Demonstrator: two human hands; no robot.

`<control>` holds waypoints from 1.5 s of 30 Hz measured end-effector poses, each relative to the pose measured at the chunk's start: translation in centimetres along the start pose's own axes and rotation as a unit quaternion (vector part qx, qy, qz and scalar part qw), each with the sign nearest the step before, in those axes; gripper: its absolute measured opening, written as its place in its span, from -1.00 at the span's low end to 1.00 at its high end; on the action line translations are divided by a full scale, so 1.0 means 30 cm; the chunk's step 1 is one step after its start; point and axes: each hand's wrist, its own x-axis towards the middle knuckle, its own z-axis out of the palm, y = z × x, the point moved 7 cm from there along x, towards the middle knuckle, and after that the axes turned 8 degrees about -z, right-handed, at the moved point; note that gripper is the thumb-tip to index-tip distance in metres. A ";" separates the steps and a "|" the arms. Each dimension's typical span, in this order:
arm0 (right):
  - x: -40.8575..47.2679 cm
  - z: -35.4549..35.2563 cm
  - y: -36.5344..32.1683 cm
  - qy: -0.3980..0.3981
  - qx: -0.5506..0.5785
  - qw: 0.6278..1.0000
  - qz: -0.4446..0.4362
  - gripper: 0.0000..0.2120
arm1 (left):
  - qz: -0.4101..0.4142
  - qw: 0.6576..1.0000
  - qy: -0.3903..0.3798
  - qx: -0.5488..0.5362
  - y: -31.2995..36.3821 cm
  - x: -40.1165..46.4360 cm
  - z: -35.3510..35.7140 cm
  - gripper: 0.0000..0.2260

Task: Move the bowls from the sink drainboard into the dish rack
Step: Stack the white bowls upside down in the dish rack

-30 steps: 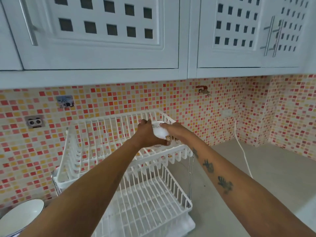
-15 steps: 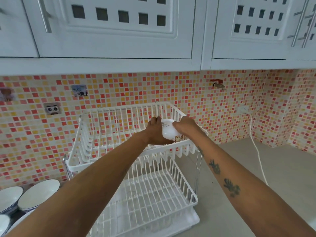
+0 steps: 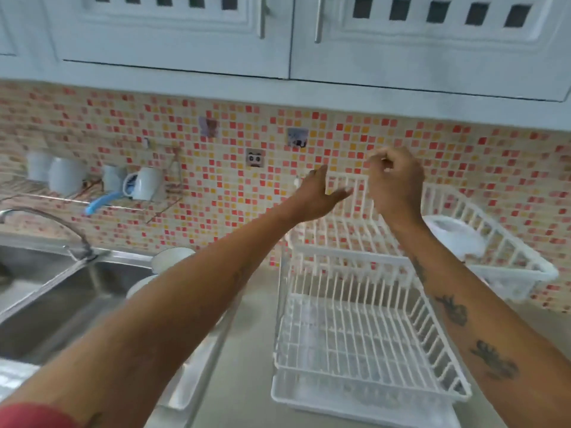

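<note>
A white two-tier dish rack (image 3: 349, 257) stands on the counter at the right. A small white bowl (image 3: 457, 236) lies in its upper tier, toward the right end. My left hand (image 3: 321, 193) hovers above the rack's left end, fingers apart and empty. My right hand (image 3: 395, 183) is raised above the upper tier, fingers loosely curled with nothing in them. White bowls (image 3: 171, 259) sit on the steel drainboard (image 3: 185, 393) left of the rack, mostly hidden by my left forearm.
A steel sink (image 3: 55, 304) with a curved tap (image 3: 61, 227) lies at the left. A wall shelf holds mugs (image 3: 143, 183) and cups. White cupboards (image 3: 173, 29) hang overhead. Mosaic tiles cover the wall behind.
Both hands let go of the small white bowl, which now lies in the upper tier. The hands have lifted away and my view has swung left toward the sink.
</note>
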 end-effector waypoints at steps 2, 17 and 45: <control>-0.006 0.159 -0.142 -0.012 0.084 0.996 -0.023 -0.77 | -0.038 0.997 0.065 -0.023 -0.141 -0.035 -0.156 -0.30; -0.767 1.426 -0.513 -0.490 0.220 0.805 0.252 -0.83 | -0.421 0.877 0.179 -0.145 -1.335 -0.687 -0.806 -0.68; -1.440 1.679 -0.144 -0.584 0.046 0.732 0.347 -0.54 | -0.511 0.788 0.041 -0.341 -1.985 -0.793 -0.156 -0.32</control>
